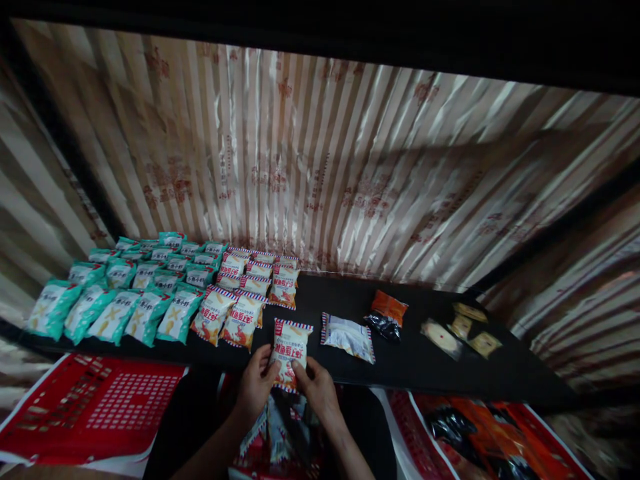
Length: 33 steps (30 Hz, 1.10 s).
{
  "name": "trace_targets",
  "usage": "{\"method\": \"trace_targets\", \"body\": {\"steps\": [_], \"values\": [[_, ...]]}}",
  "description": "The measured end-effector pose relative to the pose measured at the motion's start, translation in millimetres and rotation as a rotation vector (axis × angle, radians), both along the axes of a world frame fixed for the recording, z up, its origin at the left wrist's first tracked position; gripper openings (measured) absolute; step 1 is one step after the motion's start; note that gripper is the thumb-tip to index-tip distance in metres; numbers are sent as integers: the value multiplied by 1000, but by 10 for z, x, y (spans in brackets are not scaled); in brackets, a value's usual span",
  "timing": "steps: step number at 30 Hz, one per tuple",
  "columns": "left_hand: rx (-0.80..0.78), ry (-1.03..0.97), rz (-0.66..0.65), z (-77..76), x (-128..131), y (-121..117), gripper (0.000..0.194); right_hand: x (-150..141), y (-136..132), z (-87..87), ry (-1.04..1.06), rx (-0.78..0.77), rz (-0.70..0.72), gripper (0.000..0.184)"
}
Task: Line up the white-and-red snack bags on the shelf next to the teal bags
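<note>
Between my two hands is a white and orange snack bag (290,343) with striped red and blue ends, held upright at the front edge of the black shelf (320,293). My left hand (260,380) grips its left side, thumb on the front. My right hand (315,387) closes on its lower right side. Matching snack bags (243,317) stand in rows just left of it. To the right, a similar bag (347,335) lies with its pale side up.
Rows of teal snack bags (145,317) fill the shelf's left. An orange and black packet (387,313), a clear packet (443,337) and small yellowish packets (485,343) lie right. Below are a red basket (135,400) and a crate of orange packets (490,433). Striped sheeting (310,160) hangs behind.
</note>
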<state>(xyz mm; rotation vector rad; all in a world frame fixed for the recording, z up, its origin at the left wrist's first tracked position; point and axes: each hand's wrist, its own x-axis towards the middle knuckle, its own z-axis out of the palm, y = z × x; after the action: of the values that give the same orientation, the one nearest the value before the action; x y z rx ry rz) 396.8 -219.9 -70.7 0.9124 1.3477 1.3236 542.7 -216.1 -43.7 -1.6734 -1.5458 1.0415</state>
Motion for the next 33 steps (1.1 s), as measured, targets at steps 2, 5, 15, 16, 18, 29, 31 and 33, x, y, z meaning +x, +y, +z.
{"method": "trace_targets", "body": {"steps": [2,5,15,16,18,29,31,33], "values": [[34,89,-6,-10,0,-14,40,3,55,-8,30,2,2,51],[80,255,-12,13,9,-36,34,-2,123,-7,34,7,-3,48],[228,630,27,-83,56,10,39,-25,312,-25,-109,1,-16,42],[237,658,24,-102,58,19,40,-26,334,-37,-114,-2,-13,43],[247,712,21,-132,63,39,41,-32,376,-62,-116,-2,-9,44],[417,900,94,-290,117,207,42,-97,589,-137,-136,15,-41,40],[419,913,85,-296,121,236,43,-108,626,-130,-138,30,-44,39],[415,914,81,-296,126,263,44,-117,665,-128,-133,42,-48,38]]}}
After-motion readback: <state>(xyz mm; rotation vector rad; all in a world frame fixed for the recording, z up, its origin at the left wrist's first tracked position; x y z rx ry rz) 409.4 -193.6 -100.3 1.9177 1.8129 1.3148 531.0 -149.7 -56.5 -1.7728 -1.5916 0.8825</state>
